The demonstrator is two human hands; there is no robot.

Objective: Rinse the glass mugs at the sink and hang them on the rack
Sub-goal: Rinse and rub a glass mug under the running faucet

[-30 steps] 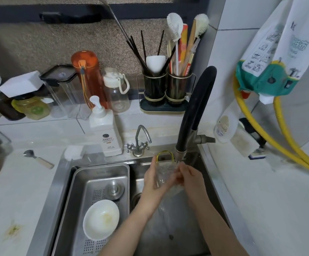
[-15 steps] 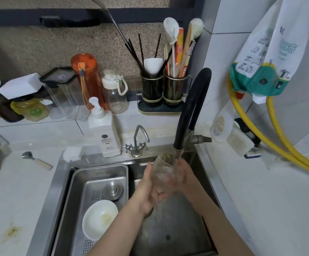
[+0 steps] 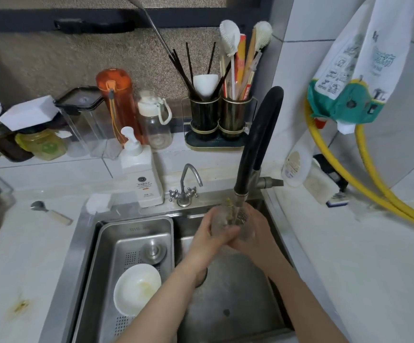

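At the far left of the pale stone surface (image 3: 27, 256) a small metal spoon with a cream handle (image 3: 51, 212) lies flat, with a yellowish stain (image 3: 20, 305) nearer the front edge. On the raised ledge behind stand a yellow-lidded jar (image 3: 41, 144), a clear square canister with a black lid (image 3: 84, 115), a tall orange plastic bottle (image 3: 117, 100) and a clear bottle with a white cap and loop handle (image 3: 155, 125). Just in front of them, beside the sink rim, stands a white pump bottle of soap (image 3: 143, 174).

The stainless steel sink (image 3: 87, 243) carries a perforated steel drain tray (image 3: 136, 233) in its left part; in the tray lies a white ceramic bowl (image 3: 136, 289), tilted, with a yellowish smear inside, and a round metal plug (image 3: 154, 251) sits behind it. A small chrome tap with two cross handles (image 3: 185, 189) stands at the sink's back edge. On the ledge above it a twin black-and-gold utensil holder (image 3: 219, 120) holds dark chopsticks, white brushes and a white scoop.

Over the right basin, the left hand (image 3: 211, 236) and the right hand (image 3: 255, 233) both curl around a clear glass mug (image 3: 228, 221), one on each side, fingers meeting at the front. The mug is held upright directly under the spout of the black-hosed faucet (image 3: 258, 139), whose nozzle reaches its mouth. Whether water runs I cannot tell.

To the right, a white bottle (image 3: 295, 167) leans by the tiled wall, a yellow hose (image 3: 374, 189) loops down across the surface, and a white and green printed bag (image 3: 354, 78) hangs above.
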